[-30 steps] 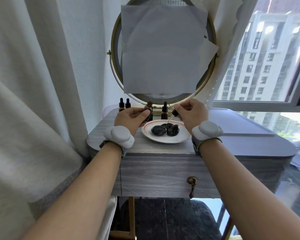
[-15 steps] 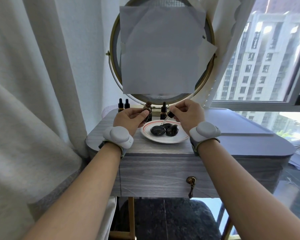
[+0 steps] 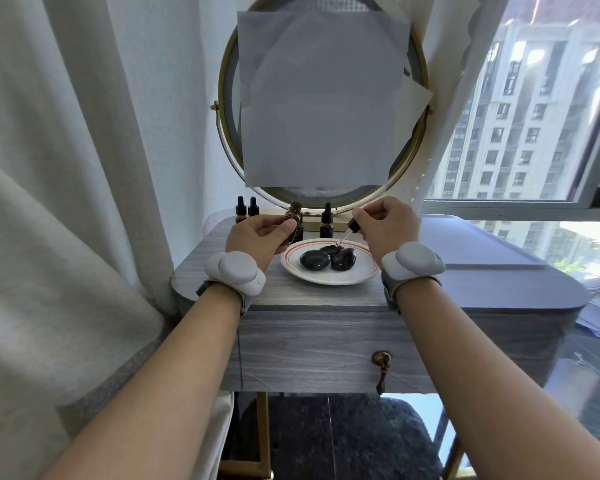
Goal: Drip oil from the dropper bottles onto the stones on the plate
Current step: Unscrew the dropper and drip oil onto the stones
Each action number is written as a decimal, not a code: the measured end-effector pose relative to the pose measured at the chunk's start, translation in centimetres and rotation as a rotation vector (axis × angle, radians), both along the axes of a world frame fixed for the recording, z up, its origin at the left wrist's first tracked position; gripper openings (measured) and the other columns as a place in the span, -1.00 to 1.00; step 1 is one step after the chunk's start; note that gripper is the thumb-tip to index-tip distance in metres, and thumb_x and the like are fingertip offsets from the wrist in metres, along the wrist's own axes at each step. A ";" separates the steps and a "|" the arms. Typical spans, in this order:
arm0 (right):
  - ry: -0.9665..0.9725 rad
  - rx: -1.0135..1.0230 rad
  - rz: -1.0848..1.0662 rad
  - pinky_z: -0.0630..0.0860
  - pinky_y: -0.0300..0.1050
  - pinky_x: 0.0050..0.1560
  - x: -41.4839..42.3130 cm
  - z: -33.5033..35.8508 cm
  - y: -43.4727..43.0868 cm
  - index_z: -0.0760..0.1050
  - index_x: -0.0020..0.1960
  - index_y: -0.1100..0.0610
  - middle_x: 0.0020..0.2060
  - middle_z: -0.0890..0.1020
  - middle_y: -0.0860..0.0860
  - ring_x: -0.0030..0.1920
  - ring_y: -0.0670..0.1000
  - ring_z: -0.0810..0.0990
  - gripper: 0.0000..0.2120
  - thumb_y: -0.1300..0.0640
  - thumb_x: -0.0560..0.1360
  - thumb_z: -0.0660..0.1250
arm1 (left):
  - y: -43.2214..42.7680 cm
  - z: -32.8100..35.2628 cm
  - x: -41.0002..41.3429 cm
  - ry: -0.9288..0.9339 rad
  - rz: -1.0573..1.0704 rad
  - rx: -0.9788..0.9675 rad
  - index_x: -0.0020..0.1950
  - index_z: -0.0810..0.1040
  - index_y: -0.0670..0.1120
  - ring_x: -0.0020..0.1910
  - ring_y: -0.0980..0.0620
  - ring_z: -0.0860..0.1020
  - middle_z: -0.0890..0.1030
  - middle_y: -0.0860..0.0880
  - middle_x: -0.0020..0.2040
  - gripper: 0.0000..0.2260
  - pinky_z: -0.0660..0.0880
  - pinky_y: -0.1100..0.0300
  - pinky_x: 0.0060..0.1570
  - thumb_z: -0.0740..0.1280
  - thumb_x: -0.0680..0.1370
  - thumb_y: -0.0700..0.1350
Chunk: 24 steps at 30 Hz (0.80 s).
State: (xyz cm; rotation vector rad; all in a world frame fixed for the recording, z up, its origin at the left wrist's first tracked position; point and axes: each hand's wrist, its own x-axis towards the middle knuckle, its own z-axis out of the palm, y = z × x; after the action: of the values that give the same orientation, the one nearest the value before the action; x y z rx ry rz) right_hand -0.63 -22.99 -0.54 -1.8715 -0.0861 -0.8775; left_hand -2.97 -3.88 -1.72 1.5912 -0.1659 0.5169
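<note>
Black stones (image 3: 328, 258) lie on the plate (image 3: 326, 280) mid-frame. My right hand (image 3: 387, 223) pinches the dropper (image 3: 349, 230), its tip seemingly just over them. My left hand (image 3: 257, 237) grips the bottle (image 3: 294, 220).

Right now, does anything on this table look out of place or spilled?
Only the mirror: grey paper sheets cover its glass, and one corner sticks out crookedly past the right rim. No spill shows around the plate.

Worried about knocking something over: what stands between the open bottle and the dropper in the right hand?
A capped dropper bottle, upright behind the plate, seen in the head view.
</note>
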 end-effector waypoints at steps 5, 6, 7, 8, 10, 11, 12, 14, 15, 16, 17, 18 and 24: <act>-0.017 -0.005 0.010 0.63 -0.03 -0.11 0.1 0.0 0.1 0.48 -0.29 -0.06 -0.35 0.62 -0.11 -0.28 -0.04 0.63 -0.82 0.07 0.45 0.42 | 0.0 0.0 0.0 0.001 -0.001 0.000 -0.06 0.60 -0.01 -0.30 0.14 0.61 0.65 0.05 -0.22 -0.92 0.54 0.41 -0.31 0.42 0.47 -0.09; -0.021 -0.010 0.014 0.63 -0.03 -0.12 0.1 0.0 0.1 0.48 -0.29 -0.06 -0.35 0.61 -0.12 -0.29 -0.06 0.63 -0.82 0.06 0.45 0.42 | 0.0 0.0 0.0 0.002 0.000 0.002 -0.06 0.60 -0.01 -0.31 0.15 0.61 0.65 0.05 -0.23 -0.92 0.54 0.41 -0.31 0.42 0.47 -0.09; -0.023 -0.019 0.019 0.63 -0.04 -0.12 0.1 -0.1 0.2 0.47 -0.28 -0.07 -0.35 0.61 -0.12 -0.29 -0.07 0.62 -0.81 0.06 0.46 0.42 | 0.1 0.0 0.0 0.003 0.002 0.003 -0.06 0.60 -0.01 -0.32 0.15 0.61 0.65 0.06 -0.23 -0.92 0.54 0.41 -0.31 0.42 0.47 -0.09; -0.024 -0.029 0.025 0.63 -0.04 -0.11 0.1 -0.1 0.2 0.47 -0.28 -0.07 -0.35 0.61 -0.12 -0.28 -0.07 0.62 -0.81 0.05 0.46 0.42 | 0.0 0.0 0.0 0.004 0.002 0.003 -0.06 0.60 -0.01 -0.32 0.16 0.61 0.65 0.06 -0.23 -0.92 0.53 0.41 -0.32 0.42 0.47 -0.09; -0.018 -0.038 0.044 0.63 -0.02 -0.10 0.1 0.0 0.2 0.48 -0.27 -0.06 -0.33 0.62 -0.10 -0.26 -0.05 0.63 -0.82 0.04 0.46 0.43 | 0.0 0.1 -0.1 0.006 -0.003 0.000 -0.06 0.59 -0.01 -0.33 0.17 0.60 0.65 0.06 -0.24 -0.93 0.52 0.42 -0.33 0.41 0.47 -0.10; -0.013 -0.040 0.054 0.63 -0.01 -0.10 0.1 0.0 0.2 0.49 -0.26 -0.05 -0.33 0.63 -0.09 -0.26 -0.04 0.63 -0.84 0.04 0.46 0.43 | 0.0 0.1 -0.1 0.006 -0.006 -0.004 -0.06 0.59 -0.01 -0.34 0.17 0.60 0.64 0.06 -0.24 -0.93 0.52 0.43 -0.33 0.41 0.47 -0.10; -0.011 -0.044 0.063 0.63 -0.01 -0.10 0.1 0.0 0.2 0.50 -0.25 -0.04 -0.32 0.64 -0.08 -0.26 -0.04 0.64 -0.85 0.04 0.46 0.43 | 0.0 0.1 -0.1 0.006 -0.007 -0.008 -0.06 0.59 -0.01 -0.35 0.18 0.60 0.64 0.06 -0.24 -0.93 0.51 0.43 -0.34 0.41 0.47 -0.11; -0.013 -0.054 0.083 0.64 -0.02 -0.11 0.1 0.0 0.3 0.53 -0.23 -0.01 -0.33 0.64 -0.09 -0.28 -0.09 0.64 -0.87 0.04 0.46 0.43 | 0.0 0.1 -0.2 0.006 -0.004 -0.008 -0.06 0.59 -0.01 -0.38 0.21 0.60 0.64 0.06 -0.25 -0.93 0.51 0.44 -0.35 0.41 0.47 -0.11; -0.014 -0.055 0.094 0.64 -0.03 -0.12 0.0 -0.1 0.4 0.54 -0.22 0.01 -0.33 0.64 -0.10 -0.31 -0.13 0.63 -0.88 0.03 0.45 0.44 | -0.1 0.1 -0.2 0.007 -0.003 -0.007 -0.06 0.59 -0.02 -0.40 0.22 0.59 0.64 0.06 -0.25 -0.93 0.51 0.43 -0.35 0.41 0.47 -0.11; -0.014 -0.057 0.106 0.65 -0.05 -0.14 0.0 -0.1 0.4 0.55 -0.21 0.02 -0.34 0.65 -0.11 -0.33 -0.15 0.63 -0.88 0.03 0.45 0.44 | -0.1 0.1 -0.2 0.006 -0.005 -0.008 -0.05 0.58 -0.03 -0.42 0.24 0.59 0.63 0.06 -0.25 -0.92 0.52 0.43 -0.35 0.41 0.47 -0.12; -0.012 -0.061 0.115 0.65 -0.06 -0.15 0.0 -0.2 0.5 0.56 -0.20 0.03 -0.35 0.65 -0.12 -0.35 -0.17 0.62 -0.88 0.03 0.45 0.45 | -0.1 0.1 -0.2 0.006 -0.008 -0.010 -0.04 0.58 -0.03 -0.43 0.24 0.59 0.63 0.05 -0.25 -0.92 0.52 0.44 -0.35 0.41 0.48 -0.13; -0.009 -0.069 0.122 0.65 -0.06 -0.16 0.0 -0.2 0.6 0.56 -0.20 0.03 -0.36 0.65 -0.11 -0.36 -0.16 0.62 -0.88 0.02 0.44 0.45 | -0.1 0.2 -0.2 0.006 -0.009 -0.012 -0.03 0.58 -0.04 -0.43 0.25 0.59 0.63 0.05 -0.24 -0.91 0.52 0.44 -0.36 0.41 0.48 -0.13; 0.000 -0.082 0.142 0.65 -0.01 -0.15 -0.1 -0.2 0.6 0.57 -0.21 0.04 -0.37 0.66 -0.09 -0.32 -0.09 0.64 -0.87 0.00 0.43 0.45 | -0.1 0.1 -0.2 0.009 -0.016 -0.019 -0.03 0.59 -0.04 -0.42 0.24 0.59 0.64 0.04 -0.24 -0.90 0.52 0.43 -0.35 0.41 0.47 -0.13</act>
State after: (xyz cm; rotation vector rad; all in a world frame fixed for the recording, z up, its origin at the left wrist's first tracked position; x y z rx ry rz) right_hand -0.72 -22.35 -0.77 -1.9158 -0.2556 -0.7869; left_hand -3.22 -3.95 -1.58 1.5725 -0.1664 0.4981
